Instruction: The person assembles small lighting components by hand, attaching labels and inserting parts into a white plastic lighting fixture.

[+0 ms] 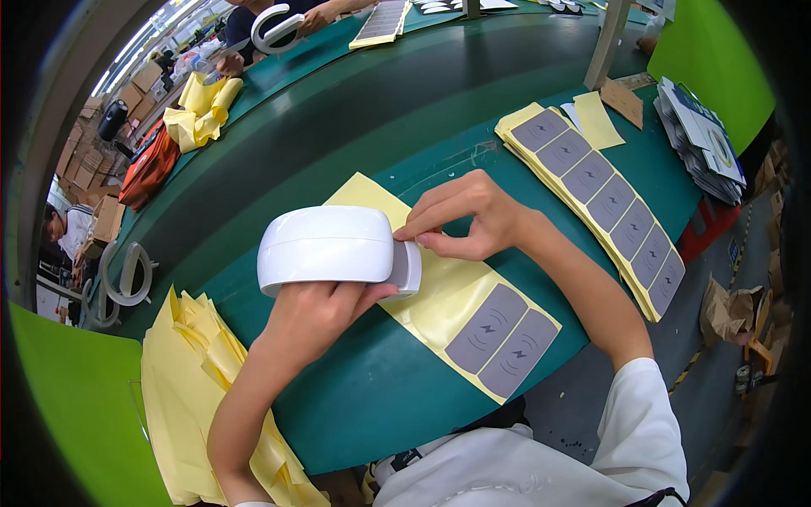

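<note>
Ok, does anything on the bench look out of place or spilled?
A heap of glossy yellow paper lies loose and crumpled at the left of the dark green tabletop, odd against the flat stack of grey-stickered yellow sheets on the right. I see no spill on the bench.

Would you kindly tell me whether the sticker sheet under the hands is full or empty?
Partly empty: the sheet shows two grey stickers and bare yellow; the white device hides some of it.
</note>
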Demonstrator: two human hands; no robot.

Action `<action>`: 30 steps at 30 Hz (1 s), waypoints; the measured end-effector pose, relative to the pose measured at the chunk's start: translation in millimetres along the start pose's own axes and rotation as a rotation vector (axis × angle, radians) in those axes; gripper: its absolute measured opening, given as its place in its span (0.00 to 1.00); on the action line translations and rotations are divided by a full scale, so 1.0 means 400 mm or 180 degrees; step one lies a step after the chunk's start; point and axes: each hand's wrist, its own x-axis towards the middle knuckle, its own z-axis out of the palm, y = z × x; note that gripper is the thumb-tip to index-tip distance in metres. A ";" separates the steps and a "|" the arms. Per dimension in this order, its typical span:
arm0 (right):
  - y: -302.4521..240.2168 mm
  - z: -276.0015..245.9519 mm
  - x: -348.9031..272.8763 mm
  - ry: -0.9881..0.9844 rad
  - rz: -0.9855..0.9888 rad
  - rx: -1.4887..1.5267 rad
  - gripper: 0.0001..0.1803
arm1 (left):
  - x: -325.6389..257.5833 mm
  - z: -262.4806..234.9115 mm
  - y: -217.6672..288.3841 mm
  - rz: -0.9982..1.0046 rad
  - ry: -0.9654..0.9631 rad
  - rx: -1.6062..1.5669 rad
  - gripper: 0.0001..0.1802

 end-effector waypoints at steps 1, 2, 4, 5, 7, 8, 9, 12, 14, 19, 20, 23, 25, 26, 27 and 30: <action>0.000 0.001 0.000 0.0009 0.0014 0.0026 0.12 | 0.000 0.000 -0.001 0.0003 0.0002 -0.0015 0.28; 0.000 0.001 0.001 0.0018 0.0027 0.0052 0.12 | 0.000 -0.001 -0.001 0.0006 0.0003 -0.0030 0.28; 0.005 0.001 -0.001 0.0016 0.0018 0.0033 0.11 | 0.003 -0.002 0.000 0.0016 0.0007 -0.0006 0.28; 0.006 0.001 -0.002 0.0012 0.0008 0.0017 0.11 | 0.004 -0.002 0.000 0.0023 0.0008 0.0019 0.28; -0.004 -0.005 0.001 -0.0040 0.0106 0.0034 0.13 | 0.004 -0.002 -0.002 0.0036 0.0015 0.0021 0.27; -0.008 -0.007 0.002 -0.0093 0.0204 0.0052 0.14 | 0.004 -0.002 -0.003 0.0048 0.0022 0.0023 0.27; -0.006 -0.006 0.002 -0.0093 0.0203 0.0055 0.14 | 0.003 -0.001 -0.003 0.0046 0.0019 0.0025 0.27; -0.004 -0.004 0.002 -0.0059 0.0186 0.0122 0.14 | 0.002 0.002 -0.002 0.0022 0.0042 0.0005 0.27; -0.003 -0.005 0.002 -0.0084 0.0223 0.0120 0.14 | 0.002 0.001 -0.001 -0.0119 -0.0064 -0.0189 0.27; -0.005 -0.006 0.003 -0.0074 0.0248 0.0137 0.14 | 0.003 0.001 -0.002 -0.0300 -0.0151 -0.0487 0.26; -0.005 -0.005 0.003 -0.0077 0.0258 0.0147 0.14 | 0.003 0.000 -0.002 -0.0327 -0.0153 -0.0536 0.26; -0.002 -0.005 0.001 -0.0109 0.0287 0.0129 0.13 | 0.008 -0.002 -0.001 -0.0301 -0.0086 -0.0529 0.26; -0.003 -0.004 0.002 -0.0102 0.0277 0.0143 0.13 | 0.006 -0.006 0.001 -0.0288 -0.0099 -0.0497 0.26; -0.003 -0.004 0.002 -0.0096 0.0274 0.0156 0.13 | 0.006 -0.008 0.001 -0.0275 -0.0113 -0.0472 0.25; -0.004 -0.004 0.002 -0.0093 0.0270 0.0155 0.13 | 0.004 -0.007 0.000 -0.0272 -0.0113 -0.0468 0.25; -0.005 -0.002 0.004 -0.0063 0.0254 0.0184 0.13 | 0.000 -0.002 0.000 -0.0298 -0.0081 -0.0563 0.23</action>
